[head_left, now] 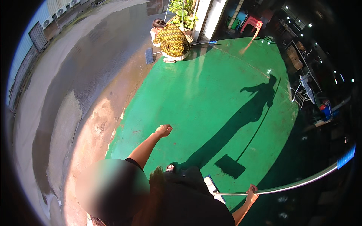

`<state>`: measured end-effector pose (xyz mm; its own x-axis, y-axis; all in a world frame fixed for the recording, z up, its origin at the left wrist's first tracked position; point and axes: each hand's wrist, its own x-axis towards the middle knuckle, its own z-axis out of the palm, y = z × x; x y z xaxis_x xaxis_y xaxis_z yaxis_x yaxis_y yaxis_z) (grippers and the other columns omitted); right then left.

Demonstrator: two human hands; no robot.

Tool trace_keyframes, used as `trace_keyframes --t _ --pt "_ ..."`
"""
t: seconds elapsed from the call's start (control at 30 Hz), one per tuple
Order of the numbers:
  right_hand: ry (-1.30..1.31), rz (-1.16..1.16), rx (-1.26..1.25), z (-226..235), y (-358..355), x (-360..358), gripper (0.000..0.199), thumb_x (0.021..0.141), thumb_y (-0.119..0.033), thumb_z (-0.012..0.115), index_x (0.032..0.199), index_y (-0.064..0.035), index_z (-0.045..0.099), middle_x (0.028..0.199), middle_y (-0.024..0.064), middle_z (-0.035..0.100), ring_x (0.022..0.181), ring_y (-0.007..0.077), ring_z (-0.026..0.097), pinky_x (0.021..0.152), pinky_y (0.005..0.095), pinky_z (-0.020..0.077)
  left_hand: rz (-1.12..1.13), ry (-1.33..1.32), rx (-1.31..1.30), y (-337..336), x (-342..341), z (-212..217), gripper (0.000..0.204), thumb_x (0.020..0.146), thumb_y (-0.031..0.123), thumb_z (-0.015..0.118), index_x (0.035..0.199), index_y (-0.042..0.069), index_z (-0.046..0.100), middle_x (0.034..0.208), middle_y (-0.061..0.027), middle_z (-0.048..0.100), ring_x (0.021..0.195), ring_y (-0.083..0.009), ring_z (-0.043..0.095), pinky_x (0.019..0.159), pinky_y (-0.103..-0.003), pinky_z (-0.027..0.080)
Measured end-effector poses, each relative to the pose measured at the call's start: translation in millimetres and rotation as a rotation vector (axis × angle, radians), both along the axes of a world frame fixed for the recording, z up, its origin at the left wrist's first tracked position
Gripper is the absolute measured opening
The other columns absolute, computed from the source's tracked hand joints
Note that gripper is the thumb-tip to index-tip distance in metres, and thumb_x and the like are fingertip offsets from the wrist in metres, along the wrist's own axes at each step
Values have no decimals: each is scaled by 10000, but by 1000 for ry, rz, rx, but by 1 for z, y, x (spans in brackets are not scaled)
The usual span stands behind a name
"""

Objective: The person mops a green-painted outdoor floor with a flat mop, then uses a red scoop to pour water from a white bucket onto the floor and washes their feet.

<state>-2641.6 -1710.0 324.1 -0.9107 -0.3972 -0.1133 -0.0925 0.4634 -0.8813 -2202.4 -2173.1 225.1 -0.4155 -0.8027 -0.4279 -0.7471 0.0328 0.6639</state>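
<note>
My right hand (252,192) is wrapped round the silvery metal pole (290,188) of a broom. This pole curves in the view up to a blue grip (346,157) at the right. Its broom head (213,188), white with a dark edge, is beside my body near the floor; part of it is hidden. My left hand (164,130) is held out ahead over the green floor (181,98), fingers curled in, with nothing visible in it. One of my feet, in a sandal (170,167), shows below.
A person in a yellow patterned top (172,40) crouches at the floor's far edge by a white bucket (154,34). Another broom with a blue head (149,56) lies there. A red stool (252,25), cardboard boxes (295,56) and a folding metal frame (304,90) stand right. Wet pavement (98,52) borders the left.
</note>
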Motion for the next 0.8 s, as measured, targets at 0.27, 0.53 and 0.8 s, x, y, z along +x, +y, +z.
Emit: trace_keyframes --t 0.27,0.53,0.8 --pt "75 260 -166 61 -187 -40 153 843 -26 520 984 5 571 589 2 448 532 67 422 516 201 360 27 165 -115 -154 -37 5 361 841 329 475 1031 46 594 926 -103 648 810 -195 624 758 -326 482" --pt "-40 317 -323 60 -452 -144 152 848 -17 510 990 16 555 606 8 446 561 75 423 560 219 387 945 -252 316 -174 126 -104 244 780 215 490 946 83 611 820 -107 654 673 -199 641 597 -420 507" --pt "-17 279 -416 59 -702 -210 190 860 -67 527 1036 3 539 578 -9 423 531 73 393 540 225 372 916 -365 1089 -52 121 -115 252 843 218 447 1013 84 577 960 -106 625 793 -210 620 636 -420 482"
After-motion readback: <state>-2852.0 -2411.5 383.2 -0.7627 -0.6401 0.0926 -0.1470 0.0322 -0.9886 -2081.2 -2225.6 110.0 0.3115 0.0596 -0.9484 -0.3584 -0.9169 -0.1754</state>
